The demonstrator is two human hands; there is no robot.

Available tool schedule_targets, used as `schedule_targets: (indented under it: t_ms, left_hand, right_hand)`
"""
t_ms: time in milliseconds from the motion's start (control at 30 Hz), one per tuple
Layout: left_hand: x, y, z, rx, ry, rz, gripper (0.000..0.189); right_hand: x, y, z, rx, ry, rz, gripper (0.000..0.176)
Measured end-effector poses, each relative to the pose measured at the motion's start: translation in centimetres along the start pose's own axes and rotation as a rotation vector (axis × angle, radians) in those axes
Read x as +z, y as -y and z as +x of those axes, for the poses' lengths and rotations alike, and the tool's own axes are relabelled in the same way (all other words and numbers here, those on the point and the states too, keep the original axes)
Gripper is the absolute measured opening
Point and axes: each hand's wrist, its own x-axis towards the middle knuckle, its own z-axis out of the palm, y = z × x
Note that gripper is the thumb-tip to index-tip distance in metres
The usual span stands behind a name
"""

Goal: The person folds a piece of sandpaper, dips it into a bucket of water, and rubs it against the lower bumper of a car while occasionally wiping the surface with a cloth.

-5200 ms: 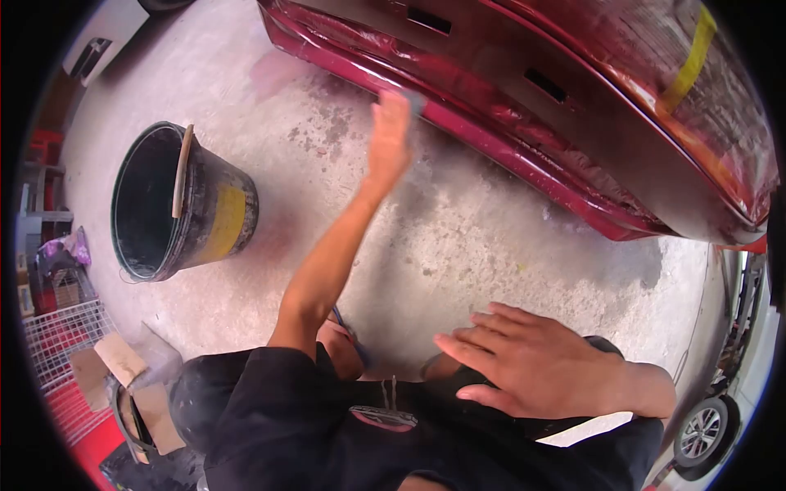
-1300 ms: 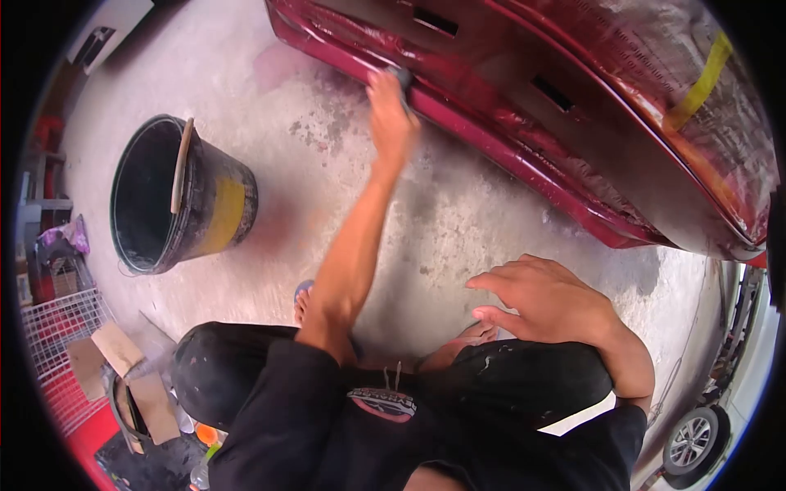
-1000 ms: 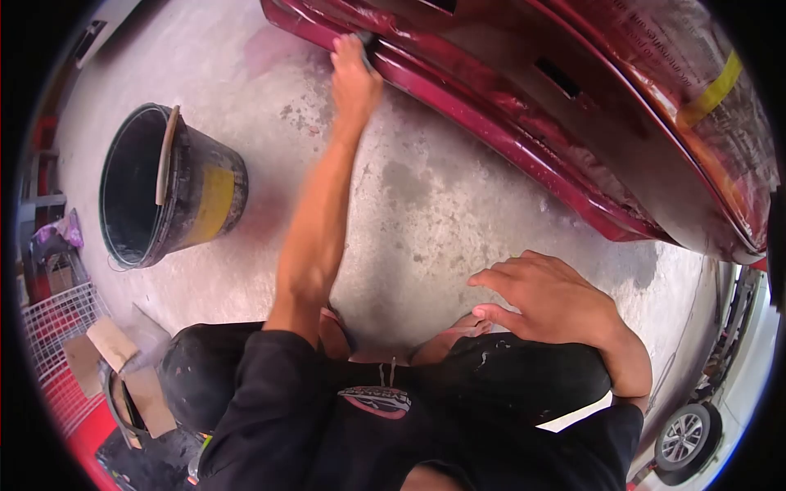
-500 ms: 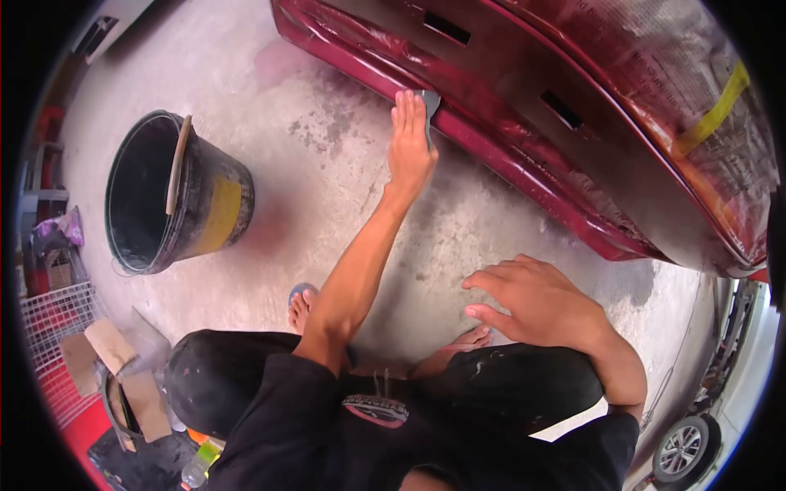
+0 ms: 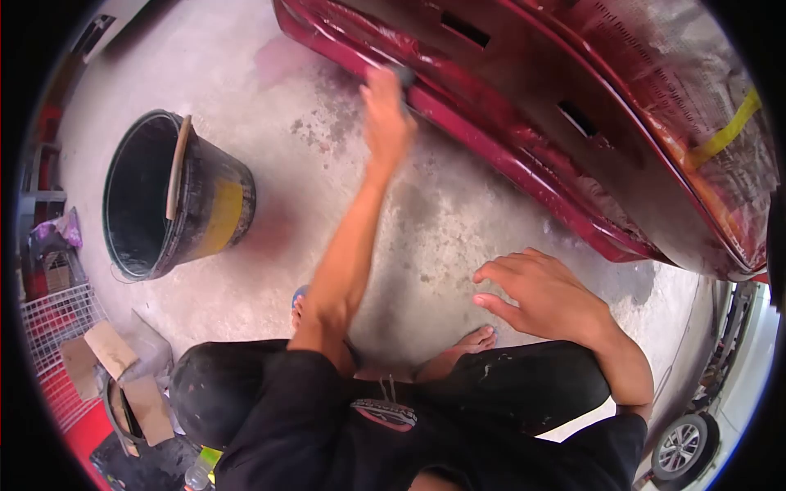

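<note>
My left hand (image 5: 386, 119), smeared by motion, is pressing a small dark grey piece of sandpaper (image 5: 403, 77) against the lower edge of a glossy dark red car panel (image 5: 499, 155). The fingers lie along the sandpaper, partly covering it. Nothing is in my right hand (image 5: 544, 296), which hovers by my right knee with its fingers loosely apart. Newspaper masking (image 5: 655, 49) and a strip of yellow tape (image 5: 727, 131) cover the upper part of the panel.
A black bucket (image 5: 233, 176) with a wooden-grip handle stands on the concrete floor at left. Cardboard pieces (image 5: 110, 348) and a white wire rack (image 5: 61, 315) are at lower left. A car wheel (image 5: 681, 448) shows at lower right.
My left hand has slid up and left along the panel's edge with the sandpaper. My right hand has shifted only slightly.
</note>
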Motion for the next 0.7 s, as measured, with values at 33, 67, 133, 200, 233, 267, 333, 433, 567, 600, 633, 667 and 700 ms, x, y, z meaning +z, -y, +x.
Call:
schedule_targets:
  t_ms: [33, 67, 133, 200, 233, 267, 333, 433, 567, 600, 633, 667, 700]
  left_hand:
    - [-0.3, 2.9, 2.5, -0.058, -0.095, 0.016, 0.067]
    - [-1.4, 5.0, 4.9, -0.117, -0.105, 0.056, 0.060]
    - [-1.4, 6.3, 6.3, -0.204, -0.083, 0.037, 0.064]
    - [0.3, 2.9, 3.1, -0.099, -0.127, -0.005, 0.068]
    - [0.8, 0.1, 0.7, -0.036, -0.130, -0.042, 0.070]
    - [0.4, -2.2, -0.6, -0.041, -0.086, -0.080, 0.070]
    - [-0.2, -5.2, -2.2, -0.068, -0.002, -0.153, 0.072]
    - [-0.2, 3.1, 3.5, -0.107, -0.120, 0.030, 0.063]
    - [-0.3, 7.4, 6.2, -0.154, -0.065, 0.087, 0.069]
    - [0.4, 4.9, 3.9, -0.080, -0.178, 0.074, 0.058]
    - [0.7, 1.9, 1.5, -0.031, -0.162, -0.018, 0.066]
    - [0.8, -1.4, -1.1, -0.007, -0.109, -0.111, 0.073]
    - [0.1, -1.9, -1.2, -0.016, -0.062, -0.120, 0.074]
  right_hand:
    - [0.3, 0.1, -0.9, 0.042, 0.014, 0.002, 0.032]
    - [0.1, 0.1, -1.6, 0.073, 0.019, -0.012, 0.031]
    - [0.1, -0.4, -2.4, 0.127, 0.085, -0.023, 0.030]
    - [-0.2, -0.7, -2.2, 0.126, 0.059, -0.036, 0.031]
    - [-0.2, -0.7, -1.8, 0.105, 0.007, -0.039, 0.032]
    - [-0.2, -0.7, -1.5, 0.087, -0.037, -0.042, 0.033]
    - [-0.4, -0.7, -0.7, 0.076, 0.004, 0.003, 0.033]
    - [-0.3, -0.6, -1.3, 0.101, 0.052, 0.020, 0.033]
    - [-0.4, -1.2, -1.8, 0.083, 0.090, -0.015, 0.033]
    - [-0.7, -1.2, -1.2, 0.057, 0.070, -0.032, 0.033]
    - [-1.0, -1.1, -0.3, 0.036, 0.050, -0.045, 0.034]
    - [-1.2, -0.9, 0.4, 0.017, 0.034, -0.058, 0.034]
    - [-1.1, -1.0, 0.8, 0.002, 0.024, -0.031, 0.034]
